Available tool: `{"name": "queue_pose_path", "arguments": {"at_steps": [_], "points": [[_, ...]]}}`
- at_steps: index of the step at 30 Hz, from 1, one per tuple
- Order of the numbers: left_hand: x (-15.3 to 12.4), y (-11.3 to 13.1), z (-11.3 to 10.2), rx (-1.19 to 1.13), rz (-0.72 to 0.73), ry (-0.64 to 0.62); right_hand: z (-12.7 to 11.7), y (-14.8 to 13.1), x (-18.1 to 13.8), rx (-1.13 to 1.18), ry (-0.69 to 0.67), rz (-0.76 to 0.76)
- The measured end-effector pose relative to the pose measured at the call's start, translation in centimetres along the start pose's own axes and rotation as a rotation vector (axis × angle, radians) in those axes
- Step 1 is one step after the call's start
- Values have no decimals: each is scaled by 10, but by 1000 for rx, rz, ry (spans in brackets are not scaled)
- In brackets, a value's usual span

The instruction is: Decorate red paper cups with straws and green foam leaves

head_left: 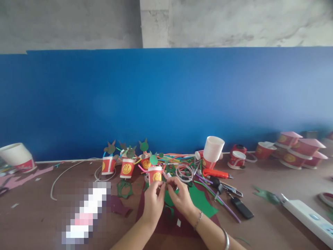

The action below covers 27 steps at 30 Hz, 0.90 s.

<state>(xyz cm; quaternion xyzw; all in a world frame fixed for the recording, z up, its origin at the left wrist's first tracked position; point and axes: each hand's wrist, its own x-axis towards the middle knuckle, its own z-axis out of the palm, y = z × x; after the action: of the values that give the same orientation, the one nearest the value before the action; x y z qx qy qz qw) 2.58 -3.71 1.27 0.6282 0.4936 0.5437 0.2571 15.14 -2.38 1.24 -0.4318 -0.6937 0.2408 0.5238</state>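
Close together over the papers, my left hand (154, 198) and my right hand (180, 196) pinch with thumb and fingers at something too small to make out. Just behind my fingertips stands a red and white paper cup (155, 172) with a green paper animal head (153, 159) and pink pipe-like arms. Under my hands lie green paper (204, 201) with cut edges and a dark red sheet (145, 220). A small white scrap (178, 222) rests on the red sheet between my forearms.
Several decorated cups (127, 168) stand behind to the left. Rightward are a stack of white cups (213, 149), an orange cutter (215, 173), keys with a black fob (241, 207) and a white power strip (309, 218). A blue wall panel (166, 100) rises behind the table.
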Motion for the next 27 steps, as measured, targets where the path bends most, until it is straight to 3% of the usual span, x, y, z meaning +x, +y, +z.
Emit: {"name": "queue_pose_path", "arguments": {"at_steps": [6, 16, 21, 27], "points": [[1, -1, 0, -100, -91, -28, -3, 9, 4, 86, 101, 82], [1, -3, 11, -575, -408, -307, -5, 7, 6, 65, -215, 62], [1, -2, 11, -581, -446, -317, 0, 15, 5, 60, -208, 93], [0, 3, 7, -491, -418, -293, -4, 10, 7, 122, -299, 126]]}}
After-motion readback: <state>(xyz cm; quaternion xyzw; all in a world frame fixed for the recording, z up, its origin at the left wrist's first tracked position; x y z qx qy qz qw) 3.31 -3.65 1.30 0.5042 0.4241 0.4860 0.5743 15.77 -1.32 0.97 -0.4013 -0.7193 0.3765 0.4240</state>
